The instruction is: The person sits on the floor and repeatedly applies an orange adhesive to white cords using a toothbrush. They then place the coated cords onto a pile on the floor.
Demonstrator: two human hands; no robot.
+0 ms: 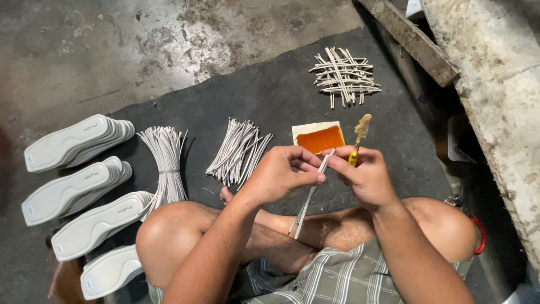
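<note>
Both hands are pinching one thin white strip (308,198), held over the crossed legs, top end between the fingertips, lower end hanging down toward the shin. Left hand (281,171) is gripping it between thumb and forefinger near the top. Right hand (365,174) is pinching the top end too, while also clamping a yellow-handled brush (359,141) whose gummy head is pointing up.

Risks, as I judge them:
- Right hand is doing two jobs; the brush could tip and smear glue onto fingers or the strip's wrong face.
- The strip is dangling free, so its loose end could be touching the leg and picking up dirt.
- The orange glue tray (319,138) is sitting just beyond the hands; a careless reach could be dragging a wrist through it.
- The loose strip pile (239,151) is lying near the tray on the dark mat (270,90); drips could be fouling it.

Bundled strips (166,163), crisscrossed strips (344,76) and white insoles (79,180) are lying well apart.
</note>
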